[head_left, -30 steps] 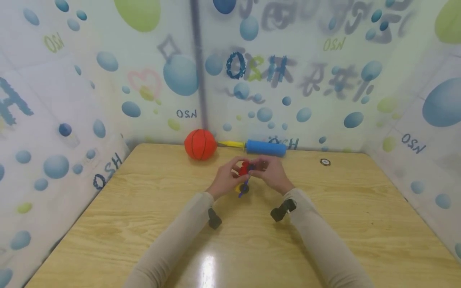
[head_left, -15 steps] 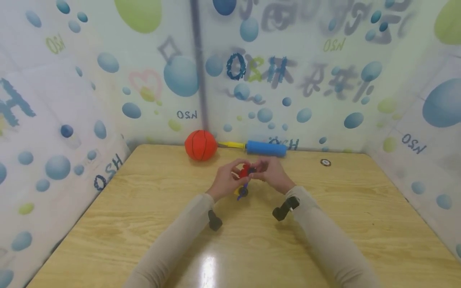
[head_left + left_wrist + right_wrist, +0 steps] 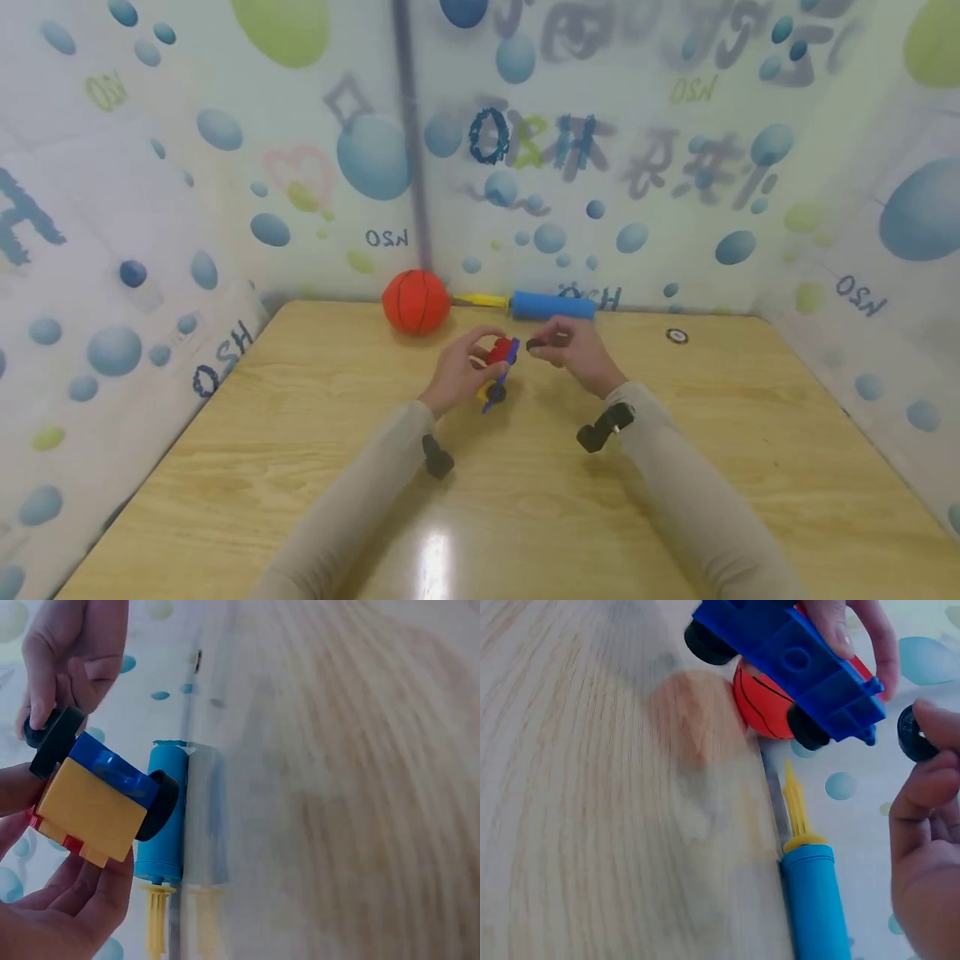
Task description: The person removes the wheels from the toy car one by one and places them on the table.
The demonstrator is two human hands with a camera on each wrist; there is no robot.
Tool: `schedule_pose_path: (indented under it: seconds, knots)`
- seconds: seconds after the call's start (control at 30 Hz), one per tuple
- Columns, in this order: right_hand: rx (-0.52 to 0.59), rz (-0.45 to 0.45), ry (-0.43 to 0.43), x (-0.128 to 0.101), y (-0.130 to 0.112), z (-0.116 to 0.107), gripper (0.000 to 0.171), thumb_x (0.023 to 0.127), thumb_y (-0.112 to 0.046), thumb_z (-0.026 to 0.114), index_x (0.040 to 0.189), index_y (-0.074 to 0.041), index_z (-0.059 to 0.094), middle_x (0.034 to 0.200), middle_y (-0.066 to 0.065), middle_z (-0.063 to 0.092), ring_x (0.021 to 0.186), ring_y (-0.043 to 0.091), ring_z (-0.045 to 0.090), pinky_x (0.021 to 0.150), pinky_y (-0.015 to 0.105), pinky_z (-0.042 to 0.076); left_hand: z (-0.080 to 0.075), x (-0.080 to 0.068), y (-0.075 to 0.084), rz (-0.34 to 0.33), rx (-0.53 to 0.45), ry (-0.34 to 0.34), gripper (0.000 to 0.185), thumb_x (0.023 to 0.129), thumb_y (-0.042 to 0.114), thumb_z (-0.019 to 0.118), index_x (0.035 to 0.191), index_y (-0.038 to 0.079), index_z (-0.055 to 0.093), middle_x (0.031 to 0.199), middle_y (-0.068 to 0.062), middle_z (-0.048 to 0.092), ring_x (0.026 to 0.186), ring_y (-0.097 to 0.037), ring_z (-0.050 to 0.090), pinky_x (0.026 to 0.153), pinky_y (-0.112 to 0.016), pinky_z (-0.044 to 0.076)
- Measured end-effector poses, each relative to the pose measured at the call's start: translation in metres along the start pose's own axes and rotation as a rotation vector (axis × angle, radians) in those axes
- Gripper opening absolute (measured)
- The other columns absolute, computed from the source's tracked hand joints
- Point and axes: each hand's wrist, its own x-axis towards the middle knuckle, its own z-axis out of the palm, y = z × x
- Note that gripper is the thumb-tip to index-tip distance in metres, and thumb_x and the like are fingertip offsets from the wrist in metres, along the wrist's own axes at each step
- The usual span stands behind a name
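Gripping the toy car (image 3: 498, 367) of red, yellow and blue blocks, the left hand (image 3: 459, 372) holds it above the counter (image 3: 300, 433) with fingers (image 3: 71, 911) curled round its body, while the right hand (image 3: 577, 354) pinches a small black wheel (image 3: 536, 343) just beside the car. A second ago both hands were pressed together over the toy; now they have drawn apart, the wheel clear of it in the right hand. Behind them the orange ball (image 3: 416, 301) and blue pump (image 3: 551, 306) lie unmoved against the wall.
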Motion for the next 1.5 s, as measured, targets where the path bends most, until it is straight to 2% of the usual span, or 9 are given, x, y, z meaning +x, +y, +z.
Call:
schedule_pose_path:
  seconds: [0.07, 0.23, 0.33, 0.47, 0.6, 0.7, 0.9, 1.13, 1.5]
  knots:
    - [0.041, 0.037, 0.001, 0.0, 0.002, 0.0, 0.013, 0.09, -0.007, 0.073, 0.1, -0.002, 0.067, 0.103, 0.006, 0.069, 0.074, 0.008, 0.064, 0.06, 0.026, 0.044, -0.001, 0.001, 0.002, -0.002, 0.002, -0.013, 0.045, 0.088, 0.017, 0.077, 0.129, 0.029, 0.06, 0.109, -0.014, 0.074, 0.09, -0.025, 0.07, 0.066, -0.031, 0.059]
    - [0.061, 0.116, -0.003, 0.0, 0.006, 0.001, 0.022, 0.093, -0.01, 0.07, 0.111, 0.002, 0.068, 0.094, 0.0, 0.067, 0.058, 0.01, 0.046, 0.058, 0.028, 0.042, -0.001, 0.002, 0.003, -0.024, -0.004, -0.028, 0.045, 0.089, 0.016, 0.077, 0.129, 0.028, 0.061, 0.115, -0.014, 0.071, 0.092, -0.025, 0.069, 0.069, -0.031, 0.06]
    - [0.003, 0.157, -0.004, 0.003, 0.011, 0.0, 0.027, 0.094, -0.012, 0.069, 0.116, 0.003, 0.068, 0.088, 0.0, 0.069, 0.06, 0.01, 0.052, 0.057, 0.026, 0.045, -0.001, 0.002, 0.003, -0.018, 0.002, -0.026, 0.045, 0.089, 0.016, 0.077, 0.13, 0.027, 0.061, 0.118, -0.013, 0.07, 0.093, -0.024, 0.069, 0.072, -0.032, 0.06]
    - [-0.14, 0.216, 0.003, 0.006, 0.021, -0.004, 0.024, 0.092, -0.013, 0.071, 0.113, -0.001, 0.072, 0.096, 0.008, 0.076, 0.069, 0.015, 0.062, 0.062, 0.026, 0.051, -0.003, 0.003, 0.005, -0.008, 0.011, -0.023, 0.046, 0.089, 0.016, 0.076, 0.131, 0.027, 0.061, 0.118, -0.013, 0.07, 0.095, -0.025, 0.069, 0.078, -0.033, 0.06]
    - [-0.276, 0.297, 0.015, 0.007, 0.027, -0.009, 0.02, 0.091, -0.015, 0.072, 0.109, -0.006, 0.074, 0.107, 0.012, 0.075, 0.081, 0.018, 0.066, 0.07, 0.026, 0.054, -0.004, 0.003, 0.005, -0.043, 0.017, -0.031, 0.046, 0.09, 0.017, 0.076, 0.131, 0.029, 0.06, 0.118, -0.012, 0.07, 0.096, -0.025, 0.068, 0.074, -0.033, 0.06]
    - [-0.336, 0.346, 0.026, 0.007, 0.029, -0.011, 0.02, 0.091, -0.018, 0.072, 0.108, -0.008, 0.074, 0.104, 0.012, 0.075, 0.082, 0.018, 0.067, 0.073, 0.027, 0.053, -0.004, 0.002, 0.004, -0.07, 0.017, -0.039, 0.046, 0.09, 0.018, 0.076, 0.131, 0.031, 0.06, 0.12, -0.011, 0.069, 0.098, -0.026, 0.067, 0.07, -0.032, 0.06]
    - [-0.393, 0.348, 0.054, 0.009, 0.032, -0.014, 0.018, 0.09, -0.016, 0.072, 0.104, -0.005, 0.075, 0.091, 0.011, 0.076, 0.069, 0.015, 0.068, 0.067, 0.025, 0.052, -0.003, 0.003, 0.001, -0.076, 0.007, -0.04, 0.046, 0.089, 0.018, 0.077, 0.13, 0.033, 0.061, 0.12, -0.01, 0.069, 0.1, -0.026, 0.067, 0.074, -0.033, 0.06]
    - [-0.412, 0.368, 0.07, 0.017, 0.037, -0.017, 0.017, 0.09, -0.014, 0.072, 0.102, -0.003, 0.075, 0.09, 0.012, 0.076, 0.066, 0.014, 0.068, 0.062, 0.025, 0.054, -0.003, 0.003, 0.0, -0.044, -0.002, -0.037, 0.047, 0.088, 0.016, 0.077, 0.13, 0.031, 0.062, 0.118, -0.011, 0.07, 0.099, -0.025, 0.068, 0.075, -0.032, 0.06]
    - [-0.421, 0.344, 0.102, 0.026, 0.037, -0.007, 0.013, 0.087, -0.012, 0.074, 0.095, -0.002, 0.077, 0.08, 0.01, 0.074, 0.06, 0.012, 0.064, 0.059, 0.023, 0.052, -0.004, 0.003, -0.001, -0.058, -0.003, -0.03, 0.047, 0.088, 0.017, 0.077, 0.13, 0.032, 0.062, 0.116, -0.009, 0.071, 0.097, -0.025, 0.068, 0.075, -0.033, 0.06]
